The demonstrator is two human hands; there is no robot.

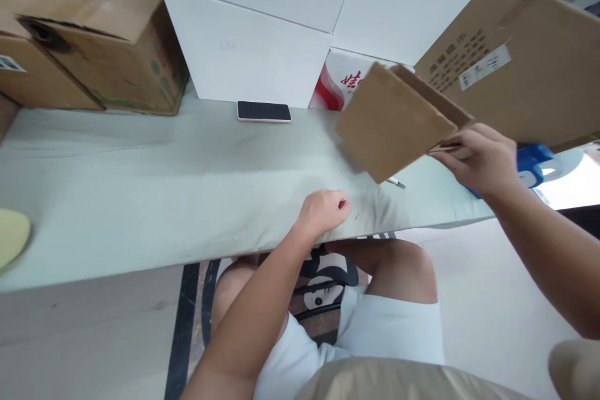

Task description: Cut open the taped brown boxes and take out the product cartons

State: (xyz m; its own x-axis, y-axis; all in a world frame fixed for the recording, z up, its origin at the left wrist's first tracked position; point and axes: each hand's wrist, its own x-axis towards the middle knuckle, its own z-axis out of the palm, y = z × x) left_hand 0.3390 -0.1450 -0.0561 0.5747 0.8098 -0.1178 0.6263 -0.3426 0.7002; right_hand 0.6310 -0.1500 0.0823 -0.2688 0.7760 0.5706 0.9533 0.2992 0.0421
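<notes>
My right hand (487,153) grips the near edge of a folded piece of brown cardboard (396,125), raised and tilted over the right part of the table. The cardboard has at least two flat layers with a gap between them. My left hand (324,211) is curled into a fist near the table's front edge, with nothing visible in it. Below the cardboard, a slim pen-like tool (396,183) lies on the cloth, partly covered. A dark-screened phone (264,112) lies flat at the back of the table.
White boxes (253,44) stand along the back, with a red-and-white printed box (340,78) beside them. Brown cartons (107,44) fill the back left, and a large carton (539,69) leans at right. A blue tape dispenser-like object (532,162) sits behind my right hand. A yellow-green item (12,236) lies far left.
</notes>
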